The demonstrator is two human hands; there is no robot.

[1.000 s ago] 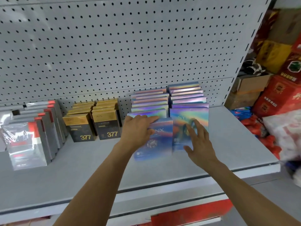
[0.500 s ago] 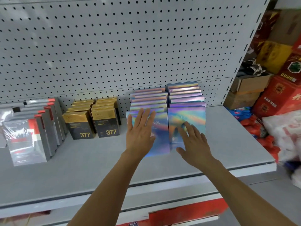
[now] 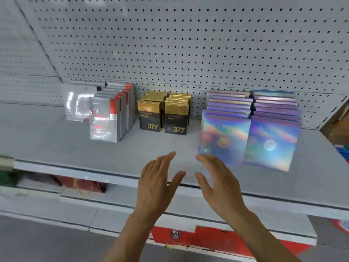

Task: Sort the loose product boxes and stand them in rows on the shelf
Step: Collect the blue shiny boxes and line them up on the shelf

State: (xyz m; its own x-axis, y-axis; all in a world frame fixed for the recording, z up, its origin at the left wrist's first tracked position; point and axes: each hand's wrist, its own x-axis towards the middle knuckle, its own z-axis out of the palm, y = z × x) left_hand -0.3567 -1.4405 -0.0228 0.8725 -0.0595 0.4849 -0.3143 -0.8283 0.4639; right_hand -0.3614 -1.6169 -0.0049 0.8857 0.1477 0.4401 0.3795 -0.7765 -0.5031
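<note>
Two rows of holographic boxes stand upright on the grey shelf [image 3: 56,144]; the left row [image 3: 224,137] and the right row [image 3: 272,140] sit side by side at the right. Two rows of black-and-gold boxes [image 3: 164,116] marked 377 stand in the middle. Silver-and-red boxes [image 3: 107,118] stand in a row at the left, with a clear-wrapped pack [image 3: 77,103] behind them. My left hand [image 3: 156,184] and my right hand [image 3: 217,184] hover over the shelf's front edge, fingers spread, palms facing each other, holding nothing. The right hand's fingertips are just in front of the left holographic row.
A white pegboard [image 3: 188,44] backs the shelf. Below the front edge lie red cartons [image 3: 205,239] and a dark red bag [image 3: 83,186]. Brown boxes [image 3: 338,121] and a blue item [image 3: 343,152] sit past the shelf's right end.
Both hands came off the front holographic boxes and drew back toward the shelf edge. The view swung left, so the boxes now sit further right. The front holographic boxes stand upright.
</note>
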